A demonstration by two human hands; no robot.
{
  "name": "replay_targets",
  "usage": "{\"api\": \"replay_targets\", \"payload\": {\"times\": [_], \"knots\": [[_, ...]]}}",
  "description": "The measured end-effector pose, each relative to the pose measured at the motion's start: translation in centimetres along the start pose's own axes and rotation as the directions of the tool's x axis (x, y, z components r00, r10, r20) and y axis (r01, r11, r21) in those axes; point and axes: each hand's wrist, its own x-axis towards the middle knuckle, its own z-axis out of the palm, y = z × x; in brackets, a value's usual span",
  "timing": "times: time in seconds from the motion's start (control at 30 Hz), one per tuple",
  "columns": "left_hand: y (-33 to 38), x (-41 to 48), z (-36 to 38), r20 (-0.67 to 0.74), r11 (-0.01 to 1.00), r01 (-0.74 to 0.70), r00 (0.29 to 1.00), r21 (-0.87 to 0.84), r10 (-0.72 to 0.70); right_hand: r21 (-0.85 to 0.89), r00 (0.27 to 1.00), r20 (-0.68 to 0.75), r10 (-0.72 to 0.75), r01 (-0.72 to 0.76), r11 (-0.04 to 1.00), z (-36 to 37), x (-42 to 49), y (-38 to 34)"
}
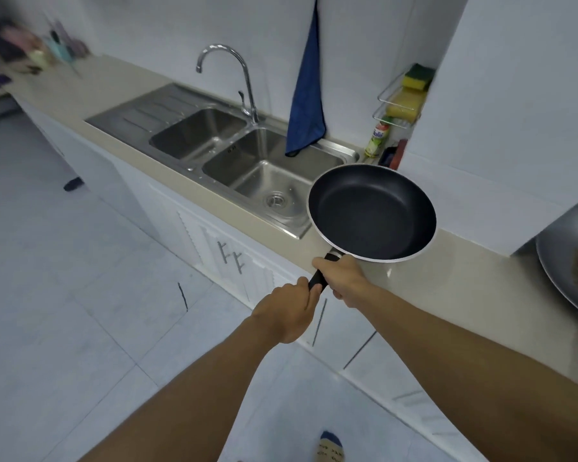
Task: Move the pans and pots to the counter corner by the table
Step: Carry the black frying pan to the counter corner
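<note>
Far left of the left hand, the blurred counter corner shows no cookware I can make out. Both hands, right hand ahead, are wrapped around the handle of 1 black frying pan, airborne beside the sink. Right of them, 1 grey wok waits. So the job looks barely begun: 2 pieces are visible, none delivered.

Black frying pan with silver rim, blue towel, yellow-green sponges, beige counter
</note>
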Motion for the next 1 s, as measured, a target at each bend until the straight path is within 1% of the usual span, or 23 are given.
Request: {"api": "replay_targets", "payload": {"times": [0.3, 0.53, 0.7, 0.87, 1.0], "knots": [[-8.0, -4.5, -8.1, -0.114, 0.998, 0.067, 0.991, -0.017, -0.069, -0.083, 0.984, 0.114, -0.136, 0.145, 0.986, 10.2, -3.7, -7.6], [-13.4, -6.1, -11.6, -0.193, 0.992, 0.106, 0.974, -0.075, -0.119, -0.176, 0.973, 0.146, -0.177, 0.202, 0.964, 16.5, -4.1, -12.0], [-17.2, -4.1, -14.5, -0.21, 0.984, 0.145, 0.964, -0.105, -0.165, -0.221, 0.965, 0.173, -0.195, 0.231, 0.948, 20.6, -1.5, -15.4], [-21.7, 0.3, -18.8, -0.207, 0.977, 0.165, 0.959, -0.136, -0.191, -0.281, 0.962, 0.166, -0.217, 0.257, 0.925, 25.0, 3.6, -19.9], [-25.2, 4.2, -22.1, -0.207, 0.967, 0.198, 0.951, -0.16, -0.229, -0.294, 0.955, 0.217, -0.2, 0.259, 0.92, 28.6, 8.0, -24.0]]}}
